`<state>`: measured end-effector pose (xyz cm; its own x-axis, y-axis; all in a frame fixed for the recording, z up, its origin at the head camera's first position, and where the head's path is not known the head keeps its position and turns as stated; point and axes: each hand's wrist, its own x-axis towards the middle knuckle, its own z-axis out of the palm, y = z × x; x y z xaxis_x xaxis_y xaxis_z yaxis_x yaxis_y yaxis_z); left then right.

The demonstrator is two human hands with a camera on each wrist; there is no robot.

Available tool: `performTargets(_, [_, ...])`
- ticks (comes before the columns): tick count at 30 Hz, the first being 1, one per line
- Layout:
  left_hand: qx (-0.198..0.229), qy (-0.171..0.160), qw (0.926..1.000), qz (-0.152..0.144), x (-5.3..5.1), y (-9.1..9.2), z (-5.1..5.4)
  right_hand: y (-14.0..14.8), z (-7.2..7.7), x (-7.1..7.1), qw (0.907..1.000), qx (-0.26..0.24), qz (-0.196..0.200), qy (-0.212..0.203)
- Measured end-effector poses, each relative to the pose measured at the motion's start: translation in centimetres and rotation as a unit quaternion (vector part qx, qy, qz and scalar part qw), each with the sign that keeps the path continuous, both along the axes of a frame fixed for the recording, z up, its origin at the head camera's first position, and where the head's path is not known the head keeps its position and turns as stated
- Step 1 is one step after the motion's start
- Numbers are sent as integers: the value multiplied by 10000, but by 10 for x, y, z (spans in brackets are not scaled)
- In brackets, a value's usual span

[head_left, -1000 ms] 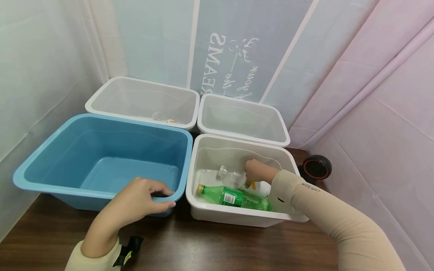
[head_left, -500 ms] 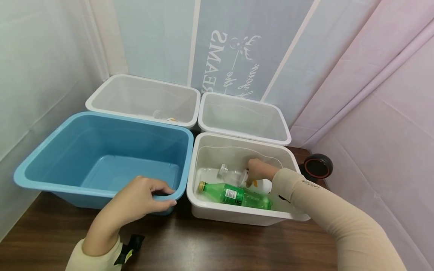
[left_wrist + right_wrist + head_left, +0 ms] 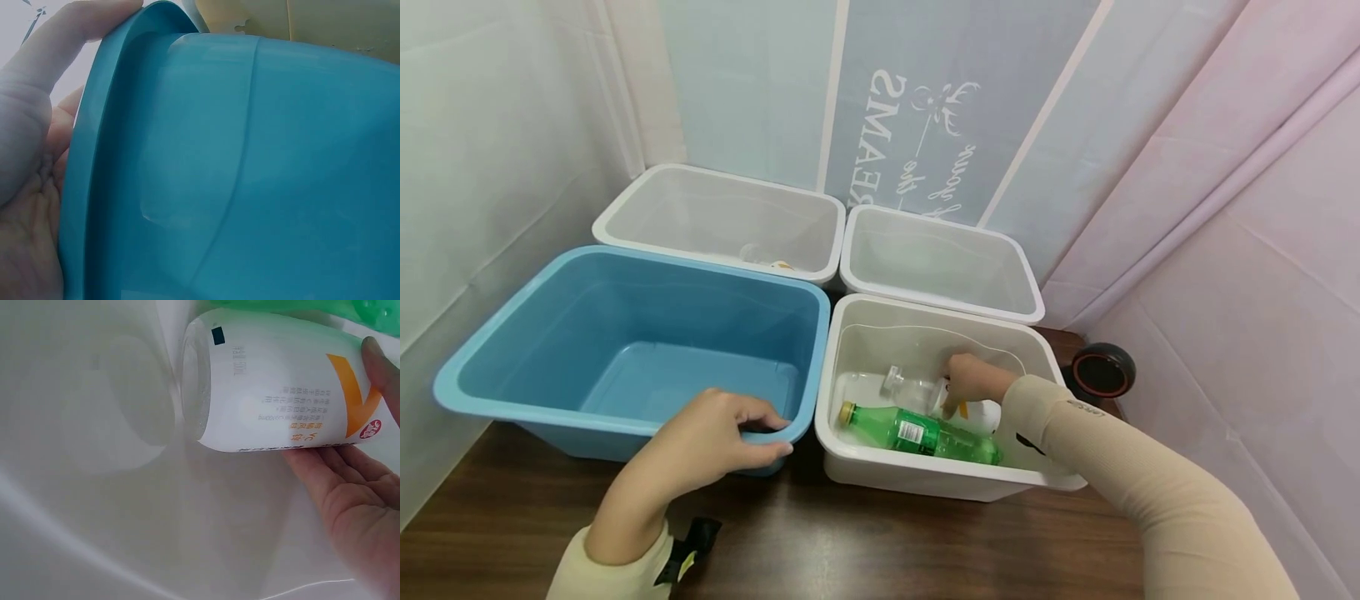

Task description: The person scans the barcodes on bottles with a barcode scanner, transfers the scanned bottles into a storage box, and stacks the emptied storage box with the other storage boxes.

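Observation:
With thumb and fingers on either side of the rim, my left hand [image 3: 718, 437] grips the near right corner of the blue tub [image 3: 692, 379]. That rim also runs past the palm in the left wrist view. My right hand [image 3: 973, 382] reaches down into the front white bin [image 3: 857, 333] and holds a clear plastic bottle with a white and orange label [image 3: 275, 387]. The bottle lies on its side, its clear neck [image 3: 895, 379] pointing left. Alongside it, nearer me, a green bottle [image 3: 917, 435] with a gold cap lies on the bin floor.
Two more white bins stand behind: the back left bin [image 3: 715, 208] with a clear bottle [image 3: 760, 256] partly hidden inside, and the back right bin [image 3: 940, 250]. A black round object [image 3: 1101, 369] stands right of the front bin. Curtains enclose the brown table [image 3: 820, 542].
The view has shifted slightly. Both hands keep their places, the left on the blue tub's rim and the right at the labelled bottle.

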<state>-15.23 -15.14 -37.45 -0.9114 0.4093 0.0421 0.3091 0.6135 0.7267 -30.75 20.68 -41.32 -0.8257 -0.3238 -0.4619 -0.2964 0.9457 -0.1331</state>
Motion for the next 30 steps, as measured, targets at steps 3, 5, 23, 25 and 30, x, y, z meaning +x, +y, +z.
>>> performTargets(3, [10, 13, 10000, -6, 0, 0, 0, 0, -1, -1, 10000, 19, -1, 1])
performTargets(5, [4, 32, 10000, -3, 0, 0, 0, 1, -1, -2, 10000, 45, -3, -4])
performTargets(23, [77, -10, 10000, -43, -1, 0, 0, -2, -8, 1, 9992, 82, -393, -75])
performTargets(25, [75, -2, 10000, -29, -1, 0, 0, -2, -8, 1, 9990, 95, -436, -38])
performTargets(30, [61, 4, 10000, -15, -1, 0, 0, -4, -6, 1, 9988, 89, -485, 9])
